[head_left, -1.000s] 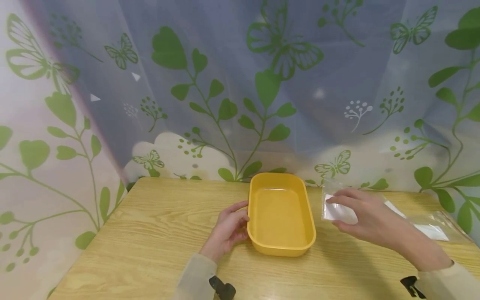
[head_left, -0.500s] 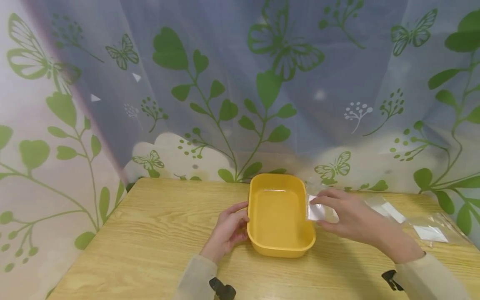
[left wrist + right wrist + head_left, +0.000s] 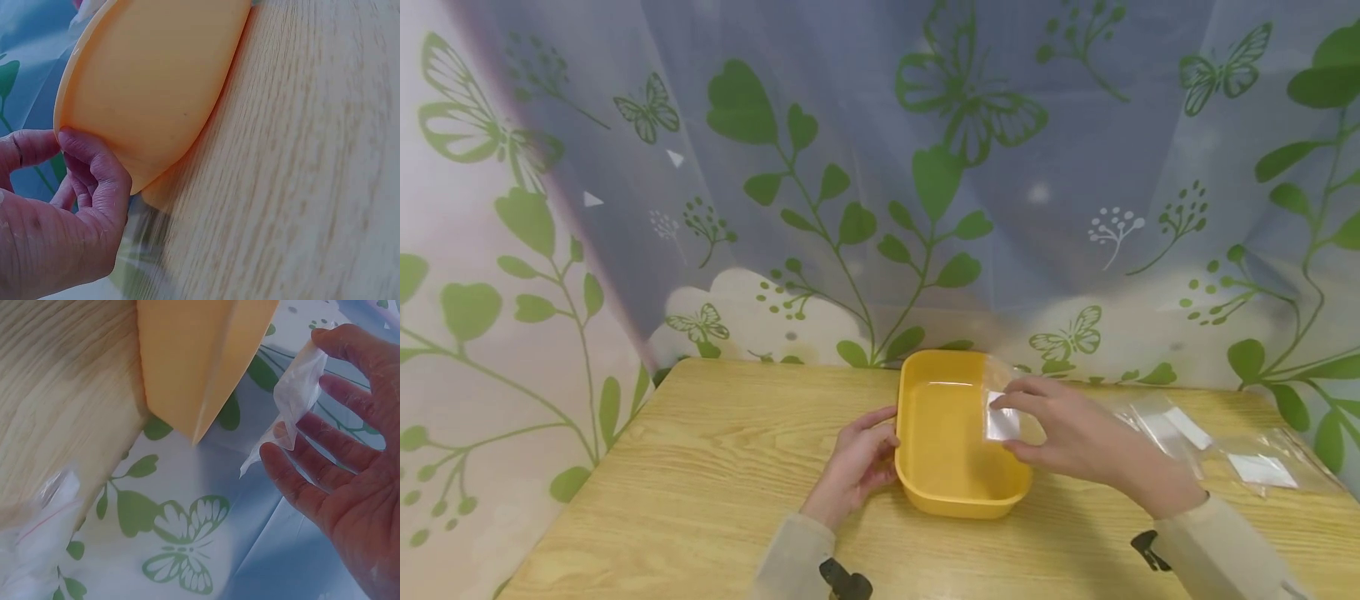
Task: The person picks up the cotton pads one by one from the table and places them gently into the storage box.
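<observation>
A yellow plastic tub stands on the table with its open top up. My left hand holds its left side; in the left wrist view thumb and forefinger pinch the rim at the tub's corner. Between the thumb and fingers of my right hand is a small clear plastic bag with a white patch. It overlaps the right part of the tub in the head view. From the right wrist, the bag looks crumpled and hangs beside the fingers, higher than the tub's rim.
More clear bags with white patches lie at the right of the wooden table, one bag farthest right and another bag beside it. A patterned curtain hangs directly behind the tub.
My right hand has carried the clear bag leftward, from beside the tub to over its right side. More of the bags on the table now shows. The left hand has stayed at the rim.
</observation>
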A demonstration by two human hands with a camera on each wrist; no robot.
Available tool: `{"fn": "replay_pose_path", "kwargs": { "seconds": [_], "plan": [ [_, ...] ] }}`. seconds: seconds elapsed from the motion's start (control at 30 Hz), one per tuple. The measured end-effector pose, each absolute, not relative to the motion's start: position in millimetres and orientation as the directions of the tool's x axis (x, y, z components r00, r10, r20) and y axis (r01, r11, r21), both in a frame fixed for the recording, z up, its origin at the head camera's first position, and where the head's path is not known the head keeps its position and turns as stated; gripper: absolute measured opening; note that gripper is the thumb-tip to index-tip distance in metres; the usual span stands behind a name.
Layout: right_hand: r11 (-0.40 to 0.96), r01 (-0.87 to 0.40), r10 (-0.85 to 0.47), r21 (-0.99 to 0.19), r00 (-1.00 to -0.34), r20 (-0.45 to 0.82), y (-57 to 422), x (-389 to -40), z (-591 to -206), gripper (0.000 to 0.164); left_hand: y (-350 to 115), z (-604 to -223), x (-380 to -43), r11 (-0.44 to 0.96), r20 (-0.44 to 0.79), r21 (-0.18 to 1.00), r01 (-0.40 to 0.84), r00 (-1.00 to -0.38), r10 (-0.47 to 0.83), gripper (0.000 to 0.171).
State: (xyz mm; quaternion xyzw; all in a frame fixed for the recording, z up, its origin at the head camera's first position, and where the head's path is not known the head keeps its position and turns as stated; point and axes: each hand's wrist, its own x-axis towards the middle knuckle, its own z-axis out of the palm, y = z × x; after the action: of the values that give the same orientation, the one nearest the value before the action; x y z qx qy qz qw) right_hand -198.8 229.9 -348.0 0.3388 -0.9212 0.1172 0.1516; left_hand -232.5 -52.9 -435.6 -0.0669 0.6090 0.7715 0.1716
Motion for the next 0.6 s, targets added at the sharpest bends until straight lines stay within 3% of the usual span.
{"fn": "replay_pose_path", "kwargs": {
  "seconds": [0.6],
  "plan": [
    [0.701,-0.701,-0.644,-0.134,-0.702,0.305,203,-213,-363,0.037,-53,-434,-231,-0.215,-0.286,0.921,-0.325,-0.939,0.192,0.064]
  ]
}}
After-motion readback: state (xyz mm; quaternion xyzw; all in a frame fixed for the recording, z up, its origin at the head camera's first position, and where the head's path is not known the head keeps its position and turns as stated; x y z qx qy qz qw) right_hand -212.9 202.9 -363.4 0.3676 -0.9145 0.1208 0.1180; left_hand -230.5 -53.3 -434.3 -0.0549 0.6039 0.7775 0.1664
